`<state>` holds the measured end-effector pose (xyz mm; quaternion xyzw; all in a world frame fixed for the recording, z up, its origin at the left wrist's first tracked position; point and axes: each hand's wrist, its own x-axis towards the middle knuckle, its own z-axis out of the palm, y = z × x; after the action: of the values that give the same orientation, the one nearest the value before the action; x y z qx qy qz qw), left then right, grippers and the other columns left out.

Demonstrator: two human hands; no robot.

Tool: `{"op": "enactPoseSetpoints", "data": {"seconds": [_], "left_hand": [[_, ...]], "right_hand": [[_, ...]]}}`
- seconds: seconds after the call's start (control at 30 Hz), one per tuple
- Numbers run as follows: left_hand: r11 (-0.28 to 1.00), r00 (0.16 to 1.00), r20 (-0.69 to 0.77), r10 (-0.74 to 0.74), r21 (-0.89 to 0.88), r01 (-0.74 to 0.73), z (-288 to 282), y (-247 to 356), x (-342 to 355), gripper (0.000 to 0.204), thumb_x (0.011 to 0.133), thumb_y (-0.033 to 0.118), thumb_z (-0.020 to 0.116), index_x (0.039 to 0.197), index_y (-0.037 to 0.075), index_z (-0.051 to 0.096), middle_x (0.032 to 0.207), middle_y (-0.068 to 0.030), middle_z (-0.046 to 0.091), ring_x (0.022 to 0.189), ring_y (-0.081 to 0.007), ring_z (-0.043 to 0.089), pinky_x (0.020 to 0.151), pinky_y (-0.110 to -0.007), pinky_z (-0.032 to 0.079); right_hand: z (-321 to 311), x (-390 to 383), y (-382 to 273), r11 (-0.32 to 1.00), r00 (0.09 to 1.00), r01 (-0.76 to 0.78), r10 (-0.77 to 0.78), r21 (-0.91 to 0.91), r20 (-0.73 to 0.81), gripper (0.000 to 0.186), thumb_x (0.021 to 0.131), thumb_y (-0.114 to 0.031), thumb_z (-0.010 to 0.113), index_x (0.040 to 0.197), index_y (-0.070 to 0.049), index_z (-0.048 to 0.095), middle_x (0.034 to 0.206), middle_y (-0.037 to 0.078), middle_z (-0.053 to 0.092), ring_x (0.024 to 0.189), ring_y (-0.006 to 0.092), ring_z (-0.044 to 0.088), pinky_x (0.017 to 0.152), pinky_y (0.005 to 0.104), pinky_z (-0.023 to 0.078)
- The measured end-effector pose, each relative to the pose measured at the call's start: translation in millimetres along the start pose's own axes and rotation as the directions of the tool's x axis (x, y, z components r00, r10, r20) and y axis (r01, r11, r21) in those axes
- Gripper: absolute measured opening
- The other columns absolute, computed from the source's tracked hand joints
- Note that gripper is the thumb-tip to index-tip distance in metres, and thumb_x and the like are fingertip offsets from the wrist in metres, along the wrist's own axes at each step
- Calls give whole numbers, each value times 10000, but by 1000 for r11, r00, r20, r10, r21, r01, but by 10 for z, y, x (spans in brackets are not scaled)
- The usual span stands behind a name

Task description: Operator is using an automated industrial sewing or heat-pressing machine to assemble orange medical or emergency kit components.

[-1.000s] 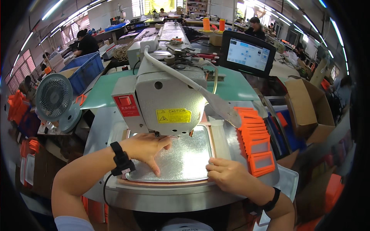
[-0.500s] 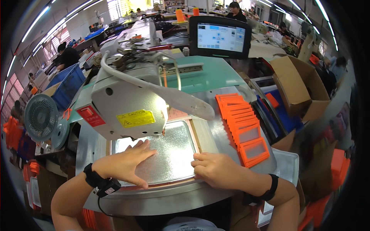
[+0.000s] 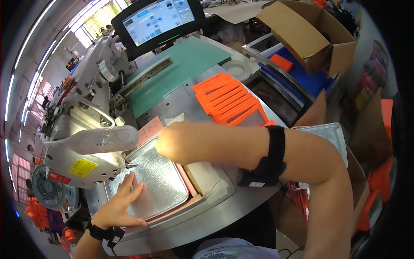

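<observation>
A shiny silver-clear rectangular panel [image 3: 166, 190] with rounded corners lies in a fixture under the sewing machine head [image 3: 79, 162]. My left hand [image 3: 120, 205] rests on the panel's near left part, open, with fingers spread. Over the panel's far right edge is my right hand [image 3: 176, 142], blurred by motion, its fingers hidden behind the back of the hand. Whether it holds anything does not show. A pink strip [image 3: 185, 178] runs along the fixture's right side, and a pink marked piece [image 3: 150, 127] lies beyond the panel.
Overlapping orange frames [image 3: 228, 99] lie right of the machine. A screen [image 3: 157, 21] stands behind a green plate [image 3: 181, 71]. Farther right are an open cardboard box [image 3: 297, 36] and a blue bin [image 3: 276, 49]. A fan [image 3: 46, 183] stands at the left.
The view has swung to the right. My right hand has left the panel's near right corner and moved to its far edge. My left hand stays spread on the panel.
</observation>
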<state>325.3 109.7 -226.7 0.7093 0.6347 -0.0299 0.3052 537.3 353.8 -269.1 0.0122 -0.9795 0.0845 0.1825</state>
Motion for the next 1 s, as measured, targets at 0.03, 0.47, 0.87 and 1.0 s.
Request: {"op": "enactPoseSetpoints", "data": {"seconds": [0.03, 0.47, 0.87, 1.0], "left_hand": [[1000, 1000, 4, 0, -5, 0, -3, 1, 29, 1137, 685, 594, 829, 1523, 12, 327, 1570, -404, 72, 1494, -510, 63, 1200, -529, 132], [999, 999, -34, -4, 40, 5, 2, 65, 14, 1068, 677, 578, 837, 1522, 105, 386, 1578, -389, 90, 1484, -514, 118, 1207, -481, 153], [996, 994, -94, 60, 74, -53, 112, -41, -31, 982, 699, 549, 829, 1526, 228, 406, 1563, -411, 101, 1479, -513, 142, 1200, -489, 156], [998, 996, -77, 38, 54, -34, 106, -48, 15, 1003, 678, 544, 844, 1528, 244, 404, 1584, -384, 75, 1495, -484, 122, 1205, -469, 162]], "right_hand": [[83, 1, -9, 999, 994, 46, -49, -23, -103, 42, 629, -125, 721, 671, -129, 717, 659, 80, 667, 648, 277, 679, 560, 393, 533], [-390, 415, -625, 973, 670, 69, 117, -219, 733, 416, 670, -406, 845, 992, -152, 778, 1045, 49, 725, 1050, 247, 665, 1065, 573, 353], [-199, -99, -472, 974, 907, -52, 140, -222, 398, 877, 585, -554, 815, 1149, 95, 645, 1331, 209, 587, 1313, 323, 496, 1139, 567, 309], [-241, -39, -452, 959, 857, -108, 224, -262, 465, 877, 591, -523, 851, 1194, 67, 608, 1380, 206, 549, 1300, 302, 521, 1124, 577, 329]]}}
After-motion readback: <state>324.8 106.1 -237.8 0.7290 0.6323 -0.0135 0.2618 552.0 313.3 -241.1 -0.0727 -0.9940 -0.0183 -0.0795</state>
